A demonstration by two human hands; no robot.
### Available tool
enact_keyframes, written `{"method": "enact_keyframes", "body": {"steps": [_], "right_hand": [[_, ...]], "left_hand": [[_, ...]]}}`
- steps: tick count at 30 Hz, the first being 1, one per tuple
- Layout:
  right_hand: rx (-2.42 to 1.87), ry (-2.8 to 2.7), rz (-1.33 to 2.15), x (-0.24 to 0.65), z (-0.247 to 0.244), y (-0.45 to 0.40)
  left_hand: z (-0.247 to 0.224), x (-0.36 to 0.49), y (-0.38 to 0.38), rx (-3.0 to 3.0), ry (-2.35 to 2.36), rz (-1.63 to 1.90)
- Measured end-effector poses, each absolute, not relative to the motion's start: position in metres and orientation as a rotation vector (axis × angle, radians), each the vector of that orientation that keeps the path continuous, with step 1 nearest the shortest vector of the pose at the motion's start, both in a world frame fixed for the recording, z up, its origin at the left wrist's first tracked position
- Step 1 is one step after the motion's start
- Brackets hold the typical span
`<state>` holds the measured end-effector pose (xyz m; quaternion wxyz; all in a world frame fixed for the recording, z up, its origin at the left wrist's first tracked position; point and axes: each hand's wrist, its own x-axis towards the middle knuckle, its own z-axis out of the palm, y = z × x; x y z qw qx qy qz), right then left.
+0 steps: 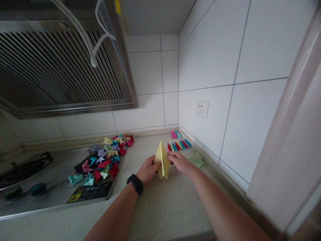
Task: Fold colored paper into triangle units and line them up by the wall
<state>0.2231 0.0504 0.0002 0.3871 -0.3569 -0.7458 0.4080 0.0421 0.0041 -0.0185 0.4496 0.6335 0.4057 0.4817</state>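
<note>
A: State of the left hand (150, 167)?
B: Closed on the left side of the folded yellow paper (162, 160), thumb on its face.
A: Right hand (179, 161)?
B: Fingers pinching the same paper's right edge.
A: Paper's position?
B: Held point-up over the table (160, 207), right of the gas stove (57, 187).
A: Nearby?
B: Row of small colored paper pieces (179, 145) behind; green paper (196, 160) beside the right hand.

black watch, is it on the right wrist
No, the black watch is on the left wrist, behind the left hand that grips the yellow folded paper.
</note>
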Motion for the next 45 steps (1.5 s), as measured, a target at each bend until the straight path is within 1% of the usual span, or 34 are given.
{"method": "enact_keyframes", "body": {"steps": [8,19,22,27,30,38,45], "right_hand": [[-0.894,-1.981,0.973,0.223,-0.004,0.056],[-0.875,-1.987,0.964,0.222,-0.003,0.055],[-0.886,-1.984,0.837,0.222,-0.002,0.052],[-0.810,-2.010,0.454,0.227,0.008,0.047],[-0.827,-2.032,0.368,0.230,0.011,0.048],[-0.971,-1.982,0.694,0.231,0.007,0.050],[-0.994,-1.888,1.151,0.231,0.004,0.045]], "left_hand": [[-0.008,0.045,-0.003,1.538,1.004,1.157],[-0.009,0.044,0.000,1.465,1.020,1.205],[-0.008,0.044,-0.001,1.423,1.000,1.213],[-0.002,0.047,-0.009,1.384,0.913,1.156],[0.001,0.048,-0.012,1.379,0.898,1.136],[0.002,0.048,-0.012,1.381,0.906,1.147],[0.000,0.045,-0.009,1.368,0.896,1.256]]}}
